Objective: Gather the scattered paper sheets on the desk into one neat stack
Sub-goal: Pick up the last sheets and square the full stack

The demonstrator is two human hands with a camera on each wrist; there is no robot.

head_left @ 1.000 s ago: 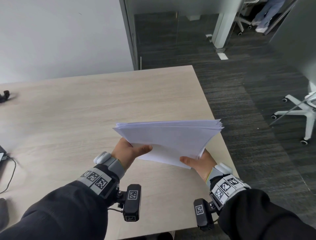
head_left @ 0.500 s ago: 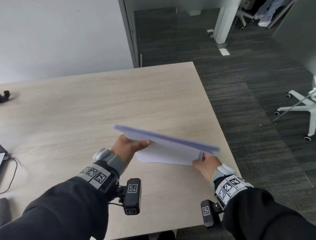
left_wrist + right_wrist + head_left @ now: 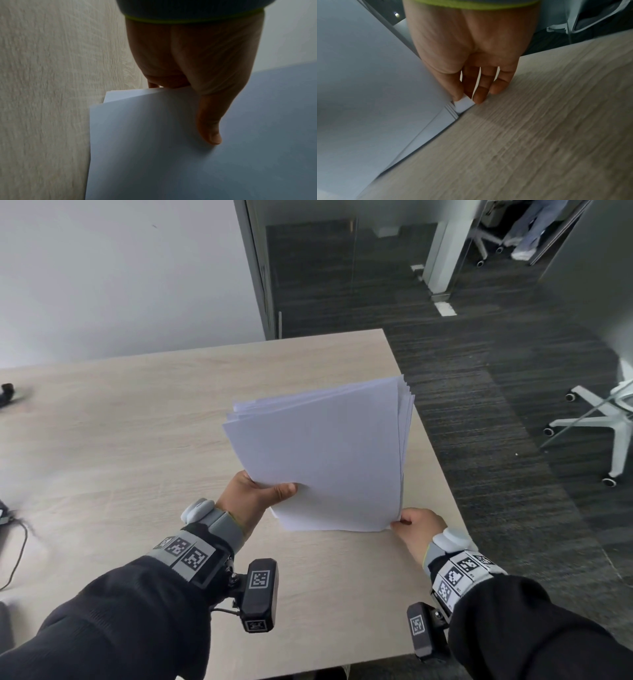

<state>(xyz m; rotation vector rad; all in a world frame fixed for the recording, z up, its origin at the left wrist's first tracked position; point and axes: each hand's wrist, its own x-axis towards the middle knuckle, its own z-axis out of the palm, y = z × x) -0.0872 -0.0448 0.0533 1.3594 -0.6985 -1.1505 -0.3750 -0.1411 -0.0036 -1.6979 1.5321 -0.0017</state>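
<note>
A stack of white paper sheets [image 3: 329,453] stands tilted on its near edge on the light wooden desk [image 3: 137,422], its far edges slightly fanned. My left hand [image 3: 253,494] grips the stack's near left side, thumb across the front sheet [image 3: 171,148] and fingers hidden behind. My right hand [image 3: 416,525] pinches the near right corner [image 3: 464,104] of the sheets, fingertips close to the desk surface [image 3: 539,121]. The sheets' edges are not fully even at that corner.
The desk's right edge [image 3: 431,440] runs just beside the stack, with dark carpet beyond. A white office chair base [image 3: 603,419] stands on the floor at right. A black cable [image 3: 17,546] and a small dark object [image 3: 7,392] lie at the desk's left side.
The stack went from held nearly flat and edge-on to tipped up towards me, now showing its broad face. Both hands kept hold; the right hand shifted to the near right corner.
</note>
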